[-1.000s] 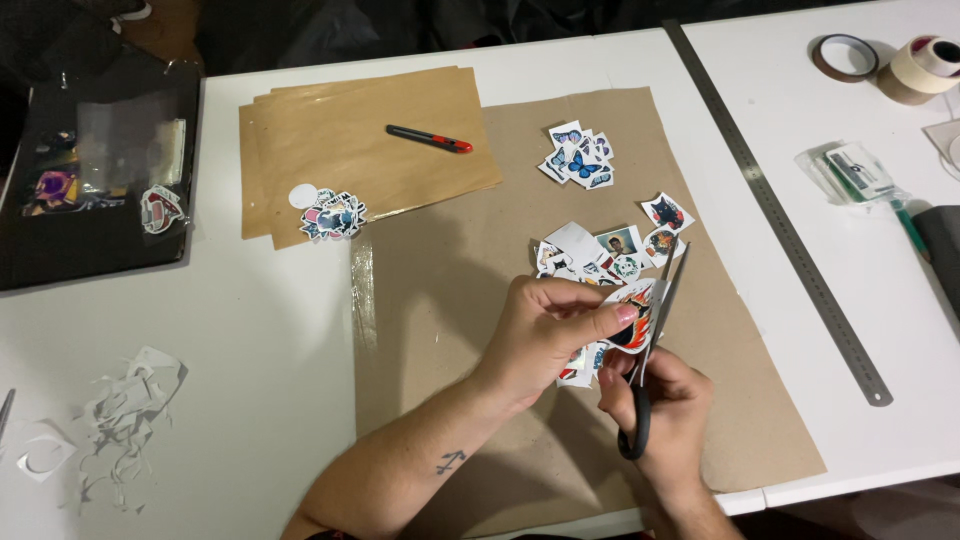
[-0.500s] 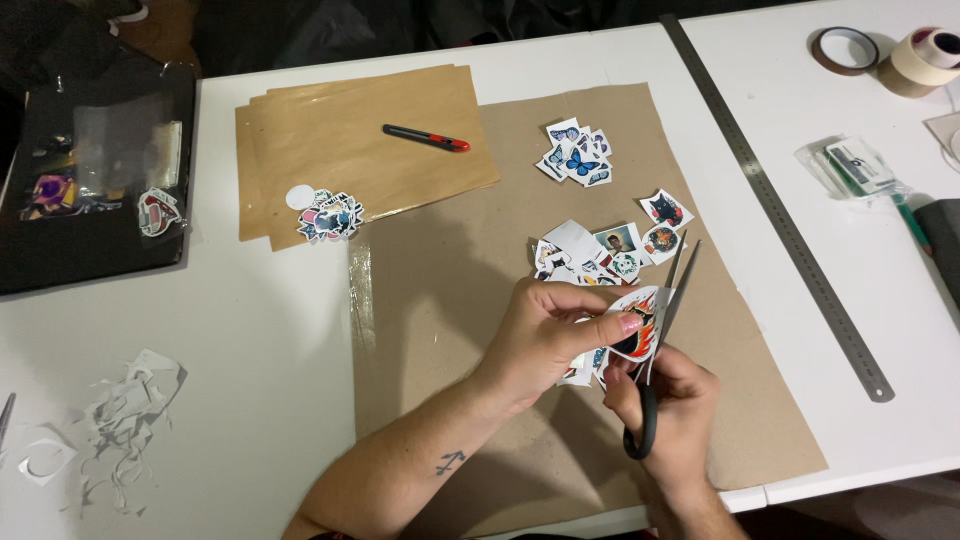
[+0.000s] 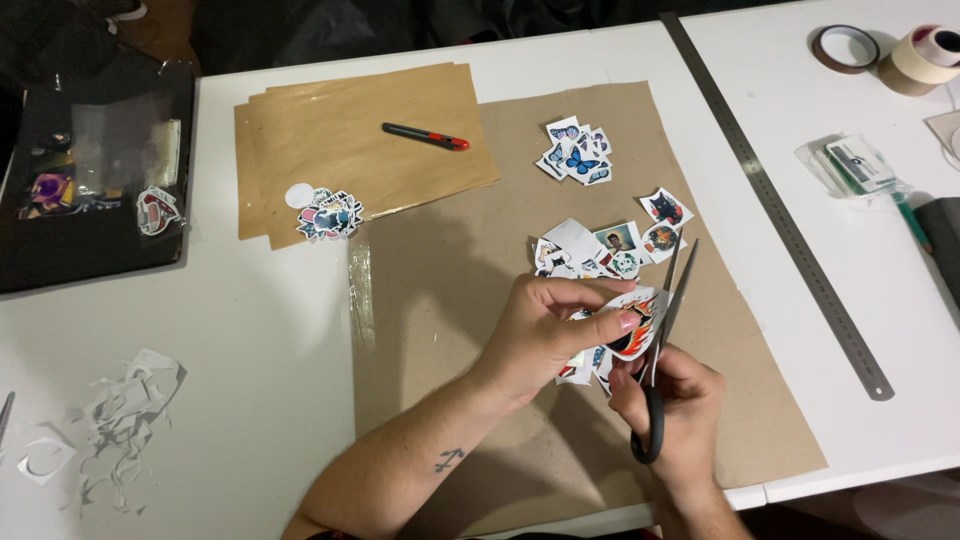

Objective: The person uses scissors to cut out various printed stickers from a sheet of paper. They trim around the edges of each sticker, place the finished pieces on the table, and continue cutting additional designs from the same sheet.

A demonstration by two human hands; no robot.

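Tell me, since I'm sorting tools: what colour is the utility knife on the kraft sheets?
Black with a red end: utility knife, head view.

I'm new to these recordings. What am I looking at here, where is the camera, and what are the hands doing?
There is no machine here: a person works with two bare hands, filmed by a camera worn on their head and looking down at a white table.

The left hand pinches a sticker printed in red and orange. The right hand holds black-handled scissors, blades open around the sticker's edge.

Under the hands lies a sheet of brown paper with loose stickers in two clusters. To the left are tan sheets with a red and black utility knife, white paper scraps and a black tray. To the right lie a metal ruler and tape rolls.
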